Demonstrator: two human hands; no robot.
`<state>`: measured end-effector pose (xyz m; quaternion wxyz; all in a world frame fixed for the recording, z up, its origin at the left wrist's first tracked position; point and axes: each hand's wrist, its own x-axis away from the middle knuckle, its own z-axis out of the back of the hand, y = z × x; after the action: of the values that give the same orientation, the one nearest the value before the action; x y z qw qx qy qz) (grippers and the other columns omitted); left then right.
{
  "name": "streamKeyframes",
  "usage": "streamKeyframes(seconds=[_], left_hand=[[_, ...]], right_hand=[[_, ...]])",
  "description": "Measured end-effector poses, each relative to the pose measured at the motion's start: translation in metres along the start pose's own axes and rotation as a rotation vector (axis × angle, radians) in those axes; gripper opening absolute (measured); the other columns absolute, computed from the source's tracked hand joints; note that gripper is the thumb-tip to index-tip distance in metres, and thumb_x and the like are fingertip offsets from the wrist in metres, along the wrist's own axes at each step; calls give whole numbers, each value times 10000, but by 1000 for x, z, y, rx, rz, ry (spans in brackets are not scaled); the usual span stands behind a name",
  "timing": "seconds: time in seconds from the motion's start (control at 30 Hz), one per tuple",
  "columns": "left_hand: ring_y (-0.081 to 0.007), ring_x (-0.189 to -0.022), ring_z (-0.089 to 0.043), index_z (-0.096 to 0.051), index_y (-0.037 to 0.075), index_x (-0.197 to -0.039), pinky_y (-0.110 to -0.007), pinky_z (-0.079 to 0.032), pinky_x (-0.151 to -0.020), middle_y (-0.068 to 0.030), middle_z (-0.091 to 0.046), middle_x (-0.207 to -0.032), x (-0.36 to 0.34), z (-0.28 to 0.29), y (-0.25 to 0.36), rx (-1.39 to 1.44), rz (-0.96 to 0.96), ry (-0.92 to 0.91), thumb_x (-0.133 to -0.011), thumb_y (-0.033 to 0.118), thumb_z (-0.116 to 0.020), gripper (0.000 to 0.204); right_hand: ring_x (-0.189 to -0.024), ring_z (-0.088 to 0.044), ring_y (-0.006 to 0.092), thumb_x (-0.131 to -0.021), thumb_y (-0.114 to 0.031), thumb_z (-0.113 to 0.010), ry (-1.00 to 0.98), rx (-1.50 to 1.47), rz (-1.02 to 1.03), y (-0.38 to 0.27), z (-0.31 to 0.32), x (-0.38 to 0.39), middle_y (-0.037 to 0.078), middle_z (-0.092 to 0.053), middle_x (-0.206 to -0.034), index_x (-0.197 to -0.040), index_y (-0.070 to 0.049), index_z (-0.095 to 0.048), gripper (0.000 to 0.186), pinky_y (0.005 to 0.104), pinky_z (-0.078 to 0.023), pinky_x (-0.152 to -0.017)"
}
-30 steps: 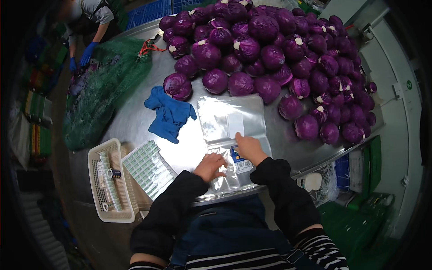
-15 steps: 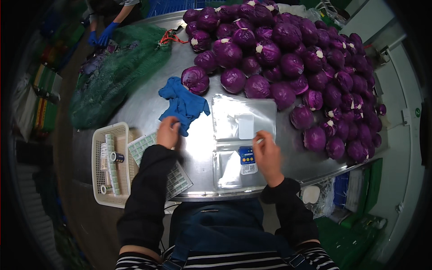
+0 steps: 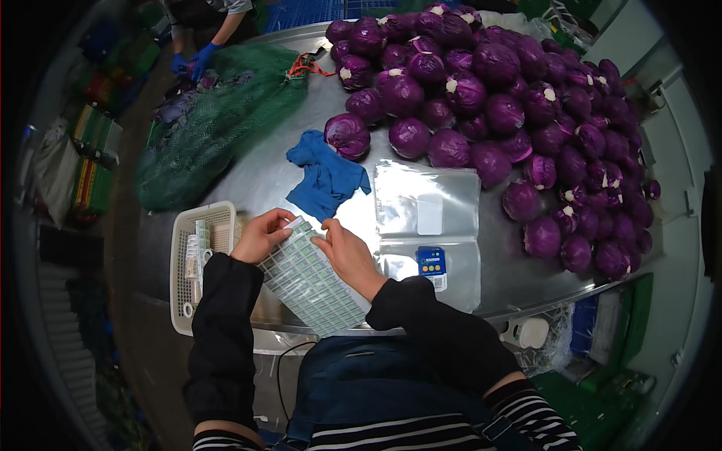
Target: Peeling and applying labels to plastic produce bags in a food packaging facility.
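My left hand grips the upper left of a sheet of small green-and-white labels. My right hand pinches its top edge with thumb and index finger. The sheet hangs tilted over the steel table's front part. Just beyond lies a crumpled blue cloth. To the right lie clear plastic bags, with a blank white patch on the upper one and a blue printed label on the lower. A cream plastic basket with label rolls and strips is left of my left hand.
Many purple cabbages are heaped across the back and right of the steel table. A green mesh sack lies at the back left; a person in blue gloves works beyond it. Crates stand at far left.
Both hands have left the plastic bags and moved left to the label sheet, now gripped and lifted. The whole scene has shifted slightly rightward in view.
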<state>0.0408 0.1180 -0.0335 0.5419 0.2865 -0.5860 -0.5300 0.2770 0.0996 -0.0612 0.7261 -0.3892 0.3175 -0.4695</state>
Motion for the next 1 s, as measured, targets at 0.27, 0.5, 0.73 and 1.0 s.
streamKeyframes(seconds=[0.27, 0.5, 0.73, 1.0], left_hand=[[-69, -898, -584, -570, 35, -1217, -233, -452, -819, 14, -641, -980, 23, -22, 49, -148, 13, -32, -928, 49, -683, 311], [-97, -726, -577, -683, 16, -917, -295, -467, -692, 11, -652, -771, -7, -12, -2, -159, 162, -186, -856, 127, -773, 155], [-330, -812, -679, -688, 41, -1082, -436, -524, -744, -140, -719, -928, -32, -1, -51, -1066, 40, 197, -806, 171, -770, 315], [-330, -937, -622, -674, 79, -983, -420, -496, -849, -114, -646, -949, -35, -174, -55, -537, -543, -188, -736, 158, -813, 294]], right_hand=[[-633, -645, 381, -1014, -233, -554, 153, -12, 158, 0, -15, -2, 174, -637, -702, -1022, -65, -478, 184, 462, -472, -543], [-664, -664, 369, -999, -200, -580, 262, -14, 100, 8, -2, 11, 163, -659, -731, -1000, -61, -518, 152, 443, -490, -559], [-616, -670, 313, -939, -246, -681, 113, -124, -256, 71, 57, 60, 153, -668, -703, -1035, -50, -590, 237, 388, -474, -530], [-589, -657, 212, -855, -234, -751, 102, -127, -747, 139, 126, 91, 132, -645, -668, -848, -33, -626, 237, 375, -499, -552]])
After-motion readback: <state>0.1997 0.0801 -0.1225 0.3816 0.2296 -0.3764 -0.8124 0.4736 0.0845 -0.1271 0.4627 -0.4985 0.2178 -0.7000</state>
